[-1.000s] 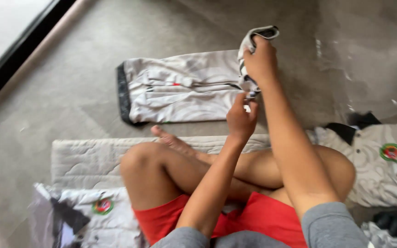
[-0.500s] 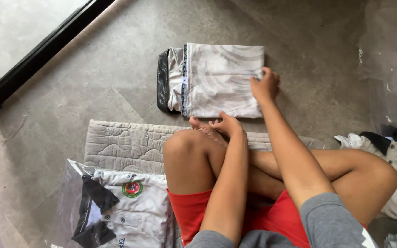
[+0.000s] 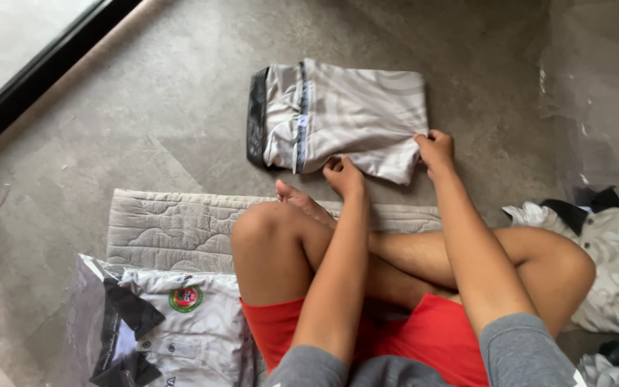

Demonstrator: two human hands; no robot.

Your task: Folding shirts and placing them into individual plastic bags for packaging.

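A folded grey-and-white striped shirt (image 3: 345, 115) with a black collar edge lies flat on the grey floor in front of my crossed legs. My left hand (image 3: 343, 175) pinches its near edge at the middle. My right hand (image 3: 435, 147) grips the near right corner of the same shirt. Both arms reach forward over my knees.
A quilted grey mat (image 3: 173, 226) lies under my legs. A bagged white shirt with a round badge (image 3: 173, 322) sits at my left knee. Another unfolded shirt with a badge (image 3: 614, 261) lies at right. Clear plastic sheeting (image 3: 600, 93) covers the far right; a dark window frame (image 3: 37, 72) runs upper left.
The shirt, held up a second ago, now lies folded on the floor. Both hands have come down to its near edge.
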